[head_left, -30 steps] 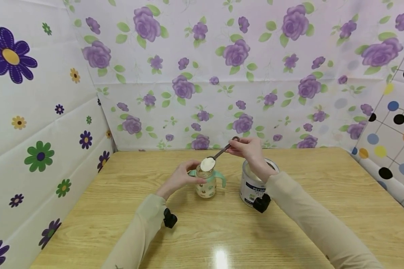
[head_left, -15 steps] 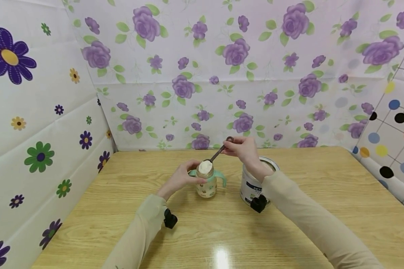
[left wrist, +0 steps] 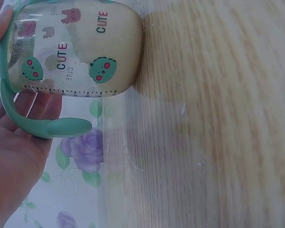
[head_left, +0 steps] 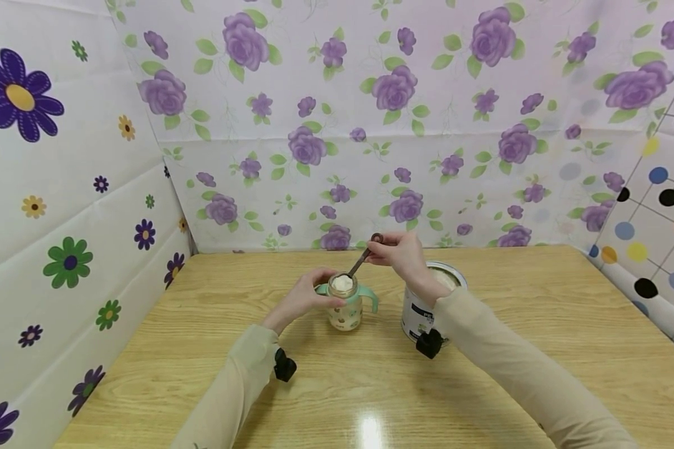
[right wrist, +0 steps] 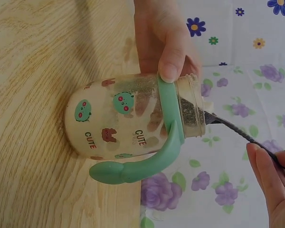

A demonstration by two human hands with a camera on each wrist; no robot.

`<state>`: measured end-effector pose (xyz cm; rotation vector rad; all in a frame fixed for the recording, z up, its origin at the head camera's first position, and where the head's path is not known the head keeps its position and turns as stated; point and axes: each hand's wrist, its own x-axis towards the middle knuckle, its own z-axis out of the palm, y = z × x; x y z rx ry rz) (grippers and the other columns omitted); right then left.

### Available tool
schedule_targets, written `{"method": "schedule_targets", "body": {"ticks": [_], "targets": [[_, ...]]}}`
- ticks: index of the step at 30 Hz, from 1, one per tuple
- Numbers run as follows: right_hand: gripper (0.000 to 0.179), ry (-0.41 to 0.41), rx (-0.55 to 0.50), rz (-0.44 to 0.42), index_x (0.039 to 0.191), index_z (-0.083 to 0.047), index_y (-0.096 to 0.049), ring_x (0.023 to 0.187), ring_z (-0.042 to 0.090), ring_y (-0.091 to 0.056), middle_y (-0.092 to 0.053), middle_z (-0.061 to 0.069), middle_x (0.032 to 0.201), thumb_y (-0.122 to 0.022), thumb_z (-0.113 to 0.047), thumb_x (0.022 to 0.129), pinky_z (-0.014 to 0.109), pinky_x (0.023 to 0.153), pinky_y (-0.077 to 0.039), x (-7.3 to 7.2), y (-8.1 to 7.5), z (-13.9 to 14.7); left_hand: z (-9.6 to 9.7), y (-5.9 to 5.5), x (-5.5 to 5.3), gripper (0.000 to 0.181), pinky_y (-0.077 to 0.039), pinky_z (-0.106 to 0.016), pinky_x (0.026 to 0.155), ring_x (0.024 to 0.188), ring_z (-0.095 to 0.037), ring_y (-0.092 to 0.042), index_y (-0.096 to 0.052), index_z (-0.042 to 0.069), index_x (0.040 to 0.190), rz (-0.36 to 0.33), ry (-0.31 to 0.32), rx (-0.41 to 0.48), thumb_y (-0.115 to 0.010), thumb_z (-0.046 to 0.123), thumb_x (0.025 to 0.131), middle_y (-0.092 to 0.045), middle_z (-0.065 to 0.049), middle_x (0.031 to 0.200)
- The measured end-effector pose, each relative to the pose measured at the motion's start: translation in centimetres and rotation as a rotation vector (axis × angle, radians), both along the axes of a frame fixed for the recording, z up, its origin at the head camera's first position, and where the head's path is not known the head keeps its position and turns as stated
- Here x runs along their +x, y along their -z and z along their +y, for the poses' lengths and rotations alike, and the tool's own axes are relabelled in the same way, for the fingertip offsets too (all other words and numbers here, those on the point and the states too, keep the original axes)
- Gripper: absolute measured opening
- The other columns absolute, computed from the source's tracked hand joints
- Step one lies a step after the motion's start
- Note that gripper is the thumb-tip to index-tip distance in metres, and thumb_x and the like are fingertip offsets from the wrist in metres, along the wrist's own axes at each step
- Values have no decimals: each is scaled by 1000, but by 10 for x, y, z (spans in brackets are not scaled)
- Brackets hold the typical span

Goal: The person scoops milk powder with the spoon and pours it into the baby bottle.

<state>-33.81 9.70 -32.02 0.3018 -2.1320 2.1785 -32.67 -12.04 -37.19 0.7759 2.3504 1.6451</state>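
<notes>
A clear baby bottle with a mint-green collar and two curved handles stands upright and uncapped on the table. My left hand grips it around the collar, thumb in front and fingers behind, as the right wrist view shows. Pale powder shows through the lower part of its wall. Pinched at the end of its handle by my right hand is a dark measuring spoon. Its bowl is tipped into the bottle's mouth, and white powder shows there.
A large white tin of powder, lid off, stands right of the bottle, partly behind my right wrist. The wooden table meets a floral cloth wall at the back. Patterned cloth also hangs at both sides.
My right hand has moved left and slightly down with the measuring spoon. The spoon has gone from level above the bottle's mouth to steeply tilted into it. My left hand stays put.
</notes>
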Motion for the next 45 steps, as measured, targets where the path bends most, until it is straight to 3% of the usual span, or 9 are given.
{"method": "schedule_targets", "body": {"ticks": [2, 9, 12, 20, 29, 35, 37, 39, 45], "targets": [[15, -21, 6, 11, 91, 14, -62, 70, 26, -64, -64, 21, 80, -64, 2, 83, 33, 66, -51, 0, 1, 1, 0, 0, 0, 56, -39, -39, 87, 109, -28, -46, -50, 0, 123, 1, 3, 0, -75, 10, 75, -55, -7, 114], [20, -127, 23, 48, 99, 14, -61, 75, 27, -64, -64, 20, 86, -62, 1, 84, 34, 69, -50, 0, 2, 6, -3, 22, -19, 58, -39, -41, 87, 110, -27, -45, -52, 5, 123, -18, -15, 29, -78, 14, 72, -54, -6, 115], [21, -161, 26, 48, 102, 13, -61, 78, 28, -64, -64, 21, 88, -61, 0, 85, 36, 71, -50, 1, 3, 8, -3, 25, -21, 58, -39, -40, 87, 109, -25, -47, -53, 8, 122, -8, -30, 25, -79, 18, 71, -55, -4, 114], [21, -279, 64, 104, 101, 14, -61, 83, 29, -63, -64, 21, 90, -60, 2, 84, 38, 73, -49, 3, 4, 15, -2, 27, -22, 55, -40, -39, 86, 107, -18, -48, -56, 14, 119, 4, -35, 26, -80, 19, 70, -56, -1, 112], [16, -430, 88, 196, 99, 11, -64, 86, 31, -62, -61, 27, 96, -57, 6, 85, 41, 74, -48, 1, 11, 27, -3, 22, -18, 55, -38, -40, 88, 108, -22, -48, -54, 9, 121, -3, -16, 16, -78, 16, 73, -56, -3, 112], [17, -448, 84, 218, 99, 15, -62, 85, 31, -62, -56, 34, 98, -56, 8, 85, 42, 73, -48, 2, 11, 29, -1, 4, -4, 53, -38, -40, 89, 110, -26, -46, -52, 2, 122, 3, 13, 6, -75, 11, 75, -56, -4, 113], [18, -445, 84, 218, 100, 16, -61, 85, 31, -62, -57, 33, 98, -55, 9, 85, 42, 73, -48, 1, 11, 29, -1, 4, -3, 53, -37, -40, 89, 109, -26, -47, -52, 2, 122, 1, 14, 7, -75, 11, 75, -56, -5, 113], [18, -436, 85, 217, 101, 16, -61, 85, 30, -62, -59, 30, 97, -55, 9, 85, 41, 73, -48, 2, 12, 29, -1, 5, -3, 53, -38, -41, 88, 108, -27, -47, -52, 2, 122, 6, 18, 14, -75, 12, 75, -56, -5, 113], [18, -410, 56, 183, 101, 12, -63, 88, 31, -61, -62, 22, 96, -57, 5, 86, 42, 75, -47, 4, 12, 30, -3, 22, -17, 56, -39, -40, 87, 106, -20, -49, -54, 10, 121, 8, -9, 16, -78, 18, 72, -56, -2, 113]]}}
